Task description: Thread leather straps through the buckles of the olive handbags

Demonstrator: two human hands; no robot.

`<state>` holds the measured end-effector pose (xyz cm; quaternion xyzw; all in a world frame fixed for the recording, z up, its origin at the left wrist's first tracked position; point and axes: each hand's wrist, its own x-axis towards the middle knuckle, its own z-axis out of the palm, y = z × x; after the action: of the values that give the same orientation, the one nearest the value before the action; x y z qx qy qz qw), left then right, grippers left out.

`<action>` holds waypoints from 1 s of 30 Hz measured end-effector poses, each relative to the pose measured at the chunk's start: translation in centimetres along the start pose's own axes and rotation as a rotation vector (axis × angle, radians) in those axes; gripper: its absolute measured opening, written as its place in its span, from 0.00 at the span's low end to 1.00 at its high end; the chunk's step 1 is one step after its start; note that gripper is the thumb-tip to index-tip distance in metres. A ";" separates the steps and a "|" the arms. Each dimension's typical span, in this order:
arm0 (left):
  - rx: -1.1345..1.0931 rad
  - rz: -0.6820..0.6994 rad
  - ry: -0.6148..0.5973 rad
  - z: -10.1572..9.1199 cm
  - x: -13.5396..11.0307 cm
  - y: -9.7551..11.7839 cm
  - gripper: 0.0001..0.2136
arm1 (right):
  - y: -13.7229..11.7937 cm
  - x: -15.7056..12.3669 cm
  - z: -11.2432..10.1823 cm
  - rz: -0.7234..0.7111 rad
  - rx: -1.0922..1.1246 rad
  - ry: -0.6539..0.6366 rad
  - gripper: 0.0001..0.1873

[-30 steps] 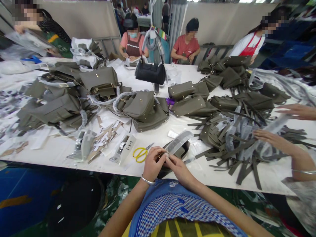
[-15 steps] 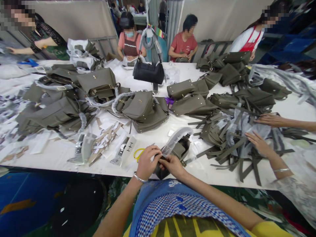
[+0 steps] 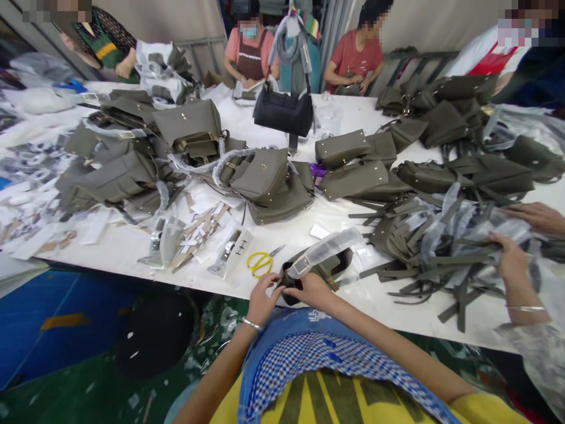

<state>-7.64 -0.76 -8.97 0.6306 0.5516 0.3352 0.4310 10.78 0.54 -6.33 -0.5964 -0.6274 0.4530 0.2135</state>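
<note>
Close to my body at the table's front edge is an olive handbag (image 3: 339,266), its handle (image 3: 329,247) wrapped in clear plastic with a buckle. My left hand (image 3: 263,298) pinches the bag's left edge between thumb and fingers. On the same dark opening, my right hand (image 3: 310,290) is closed, its fingertips close to my left thumb. What the fingertips press together is partly hidden. Just beyond my left hand, yellow-handled scissors (image 3: 260,263) lie on the table.
Olive handbags (image 3: 269,182) lie in piles across the white table (image 3: 238,281). Cardboard strips (image 3: 205,232) lie at the left front. Loose straps (image 3: 415,259) are heaped on the right, where a co-worker's hands (image 3: 514,259) reach in. A black bag (image 3: 283,112) hangs from a stand.
The view has shifted, and the scissors now show fully. My hands stay at the bag's edge; the handle's buckle has come into sight. The co-worker's hands on the right have shifted among the straps.
</note>
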 end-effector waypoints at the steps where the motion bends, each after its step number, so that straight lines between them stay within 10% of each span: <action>1: -0.004 -0.017 -0.015 0.2 -0.2 -0.4 0.11 | -0.1 0.2 0.0 0.000 0.005 0.011 0.18; 5: -0.036 -0.037 0.003 0.6 0.0 0.1 0.08 | -0.9 0.4 -0.8 -0.033 0.078 0.045 0.12; 15: -0.092 0.128 0.031 -0.4 2.8 8.9 0.06 | -4.5 -1.4 -7.8 -0.033 0.196 0.010 0.13; 30: -0.056 0.137 -0.053 0.3 4.0 11.2 0.06 | -3.6 -2.6 -8.2 -0.082 0.299 0.037 0.14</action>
<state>-2.18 2.89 0.96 0.6632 0.4858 0.3624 0.4392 15.94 1.11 1.42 -0.5400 -0.5730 0.5210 0.3296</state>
